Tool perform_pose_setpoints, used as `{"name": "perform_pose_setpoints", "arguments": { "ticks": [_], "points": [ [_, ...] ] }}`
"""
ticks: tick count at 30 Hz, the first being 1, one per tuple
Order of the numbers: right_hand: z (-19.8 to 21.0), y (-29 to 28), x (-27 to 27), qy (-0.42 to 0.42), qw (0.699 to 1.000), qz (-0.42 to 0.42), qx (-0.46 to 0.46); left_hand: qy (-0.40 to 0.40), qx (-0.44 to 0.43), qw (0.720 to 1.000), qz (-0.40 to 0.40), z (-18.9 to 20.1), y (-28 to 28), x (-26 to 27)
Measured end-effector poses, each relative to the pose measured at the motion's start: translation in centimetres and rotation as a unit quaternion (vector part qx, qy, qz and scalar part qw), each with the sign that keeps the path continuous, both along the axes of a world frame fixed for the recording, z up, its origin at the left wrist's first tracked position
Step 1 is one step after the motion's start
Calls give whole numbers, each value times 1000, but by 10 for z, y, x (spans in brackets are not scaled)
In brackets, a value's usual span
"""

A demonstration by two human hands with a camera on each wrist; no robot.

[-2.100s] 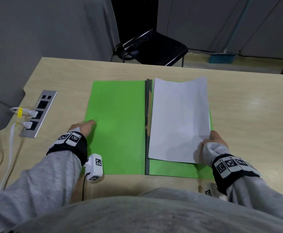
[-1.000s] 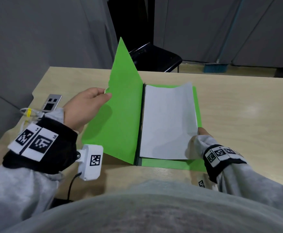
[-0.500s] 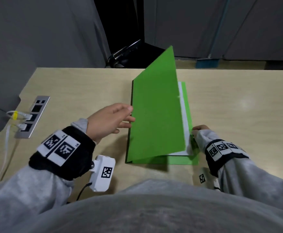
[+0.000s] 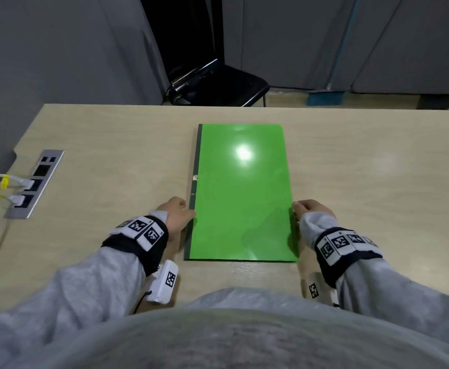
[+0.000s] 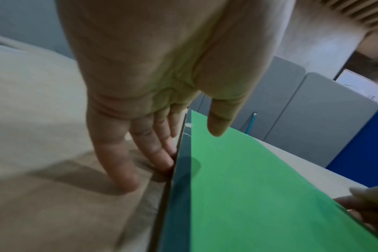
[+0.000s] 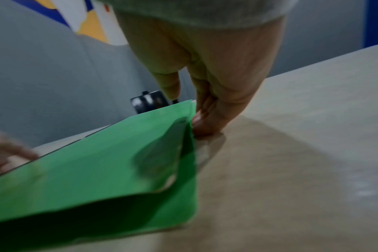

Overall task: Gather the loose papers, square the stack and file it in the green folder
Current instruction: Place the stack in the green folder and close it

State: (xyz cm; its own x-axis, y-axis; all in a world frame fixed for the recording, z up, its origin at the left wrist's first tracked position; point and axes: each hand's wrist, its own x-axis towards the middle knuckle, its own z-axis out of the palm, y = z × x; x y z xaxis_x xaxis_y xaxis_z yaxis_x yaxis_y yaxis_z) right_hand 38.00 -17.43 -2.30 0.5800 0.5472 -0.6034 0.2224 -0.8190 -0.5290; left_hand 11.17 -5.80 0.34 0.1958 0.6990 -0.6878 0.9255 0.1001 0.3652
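Note:
The green folder (image 4: 242, 193) lies closed and flat on the wooden table (image 4: 377, 169), its dark spine on the left. My left hand (image 4: 176, 211) sits at the spine's near part; in the left wrist view its straight fingers (image 5: 153, 153) touch the spine edge of the folder (image 5: 259, 187) and the thumb hovers over the cover. My right hand (image 4: 310, 209) is at the folder's right edge. There its fingers (image 6: 205, 117) stand on the table against the edge of the folder (image 6: 97, 179), whose cover bulges up slightly near the corner. The papers are hidden under the cover.
A metal socket panel (image 4: 35, 182) with white plugged cables (image 4: 12, 183) is set into the table at the left. A black chair (image 4: 218, 83) stands beyond the far edge. Bare tabletop stretches to the right of the folder.
My left hand swung the folder's cover over the white papers and let it fall shut. Both hands have come down to the folder's side edges.

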Motion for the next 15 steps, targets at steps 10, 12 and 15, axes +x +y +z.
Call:
{"name": "perform_pose_setpoints", "arguments": {
  "ticks": [10,12,15],
  "points": [
    [11,21,-50,-74,981,158,-84,2,10,1000,-4,-17,18,-27],
    [10,33,-63,-70,978,177,-91,7,11,1000,4,-15,26,-41],
    [6,58,-86,-70,984,156,-48,17,11,1000,21,-13,42,-71]
  ]
}}
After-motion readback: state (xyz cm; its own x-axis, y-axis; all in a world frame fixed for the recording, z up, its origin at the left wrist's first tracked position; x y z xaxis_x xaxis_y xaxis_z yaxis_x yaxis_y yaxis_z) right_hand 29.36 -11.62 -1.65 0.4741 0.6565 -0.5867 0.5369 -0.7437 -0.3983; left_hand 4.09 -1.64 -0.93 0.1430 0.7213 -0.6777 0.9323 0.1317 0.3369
